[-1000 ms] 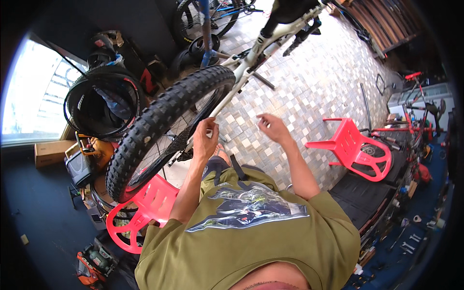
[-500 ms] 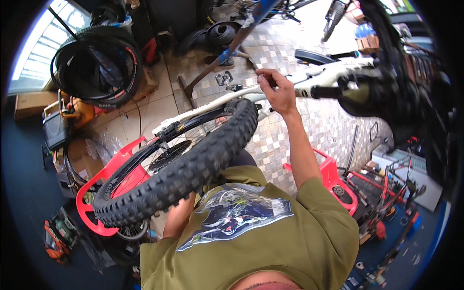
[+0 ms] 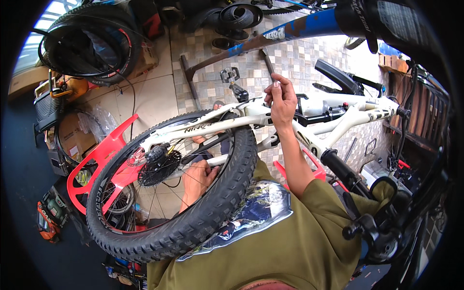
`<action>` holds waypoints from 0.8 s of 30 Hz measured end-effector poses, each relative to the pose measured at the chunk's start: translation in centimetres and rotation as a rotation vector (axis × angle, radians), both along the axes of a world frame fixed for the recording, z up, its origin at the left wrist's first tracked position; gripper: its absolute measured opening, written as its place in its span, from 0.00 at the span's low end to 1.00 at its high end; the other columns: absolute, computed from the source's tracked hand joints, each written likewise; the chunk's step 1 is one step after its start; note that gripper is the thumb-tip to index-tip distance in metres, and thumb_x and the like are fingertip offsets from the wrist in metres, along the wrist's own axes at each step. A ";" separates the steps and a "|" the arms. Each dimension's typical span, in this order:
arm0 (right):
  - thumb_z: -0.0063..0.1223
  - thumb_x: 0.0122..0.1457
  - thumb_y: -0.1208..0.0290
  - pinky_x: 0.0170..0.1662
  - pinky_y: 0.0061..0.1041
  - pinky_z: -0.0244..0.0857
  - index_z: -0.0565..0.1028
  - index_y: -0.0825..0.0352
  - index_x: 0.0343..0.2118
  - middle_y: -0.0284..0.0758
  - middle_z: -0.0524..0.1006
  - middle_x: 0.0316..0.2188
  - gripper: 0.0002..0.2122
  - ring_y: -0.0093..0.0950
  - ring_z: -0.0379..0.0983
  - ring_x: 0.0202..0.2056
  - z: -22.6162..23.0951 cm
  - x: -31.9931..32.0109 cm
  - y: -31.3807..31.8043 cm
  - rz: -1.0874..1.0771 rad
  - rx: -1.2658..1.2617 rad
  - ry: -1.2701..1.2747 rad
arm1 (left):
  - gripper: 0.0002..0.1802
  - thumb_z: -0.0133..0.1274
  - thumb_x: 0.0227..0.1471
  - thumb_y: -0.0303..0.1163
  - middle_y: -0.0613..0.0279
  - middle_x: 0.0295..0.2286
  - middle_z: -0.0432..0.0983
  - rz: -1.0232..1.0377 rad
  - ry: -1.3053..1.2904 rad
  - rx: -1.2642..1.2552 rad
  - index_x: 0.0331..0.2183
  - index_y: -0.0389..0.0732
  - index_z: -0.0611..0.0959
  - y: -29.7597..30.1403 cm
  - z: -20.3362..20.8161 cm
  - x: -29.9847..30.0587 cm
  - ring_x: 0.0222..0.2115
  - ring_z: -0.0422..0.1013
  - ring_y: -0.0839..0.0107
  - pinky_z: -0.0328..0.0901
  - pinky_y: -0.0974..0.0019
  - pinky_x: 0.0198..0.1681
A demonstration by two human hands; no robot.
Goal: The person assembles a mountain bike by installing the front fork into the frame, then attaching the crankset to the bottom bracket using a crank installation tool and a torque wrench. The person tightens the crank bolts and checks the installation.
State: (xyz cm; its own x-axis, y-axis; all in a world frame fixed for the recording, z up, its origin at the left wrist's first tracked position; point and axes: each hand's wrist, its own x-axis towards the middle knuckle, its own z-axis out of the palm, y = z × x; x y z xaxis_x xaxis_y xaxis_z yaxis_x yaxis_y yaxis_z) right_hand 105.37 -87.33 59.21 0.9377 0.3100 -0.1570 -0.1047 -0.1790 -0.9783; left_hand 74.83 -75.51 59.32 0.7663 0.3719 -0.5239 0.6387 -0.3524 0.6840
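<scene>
A white mountain bike frame [image 3: 333,135] lies across the view, its rear wheel [image 3: 193,241] with knobby black tyre tilted close to my body at the left. Through the spokes shows my left hand [image 3: 197,181], closed with its fingers curled at the lower white chainstay [image 3: 220,160], near the black cassette [image 3: 162,166]. My right hand [image 3: 282,104] is raised over the middle of the frame, fingertips pinched together; whatever lies between them is too small to make out. Beyond it a crank with a flat pedal [image 3: 230,75] sticks up.
A blue and brown stand post [image 3: 261,41] slants across the far side. At the left are a red plastic chair [image 3: 104,154] and stacked tyres [image 3: 92,43]. The black handlebar [image 3: 348,174] juts close at the right. Slippers [image 3: 224,43] lie on the tiled floor.
The bike has turned and tilted, so its rear wheel now shows its side and cassette. My left hand has come into sight through the spokes. The right hand stays pinched above the frame.
</scene>
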 end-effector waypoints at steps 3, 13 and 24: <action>0.46 0.70 0.71 0.27 0.13 0.62 0.72 0.70 0.53 0.30 0.77 0.28 0.13 0.12 0.68 0.24 0.0 -0.2 0.0 0.002 0.003 0.022 | 0.19 0.67 0.47 0.41 0.55 0.20 0.75 -0.008 0.012 0.033 0.22 0.41 0.75 -0.2 -1.1 -0.2 0.25 0.73 0.52 0.65 0.50 0.27; 0.48 0.69 0.71 0.28 0.13 0.62 0.72 0.71 0.53 0.30 0.77 0.29 0.14 0.12 0.68 0.25 0.3 -0.1 0.3 0.036 -0.008 0.026 | 0.19 0.67 0.47 0.40 0.56 0.20 0.75 0.025 0.021 0.004 0.22 0.41 0.75 -0.5 -1.0 -0.1 0.23 0.73 0.53 0.65 0.51 0.25; 0.49 0.69 0.72 0.28 0.13 0.63 0.71 0.71 0.53 0.30 0.76 0.28 0.13 0.13 0.67 0.25 1.8 -2.4 0.3 -0.078 0.010 -0.117 | 0.20 0.64 0.50 0.44 0.55 0.20 0.74 -0.084 -0.043 0.054 0.22 0.42 0.73 0.9 -0.3 -0.2 0.24 0.73 0.50 0.63 0.49 0.26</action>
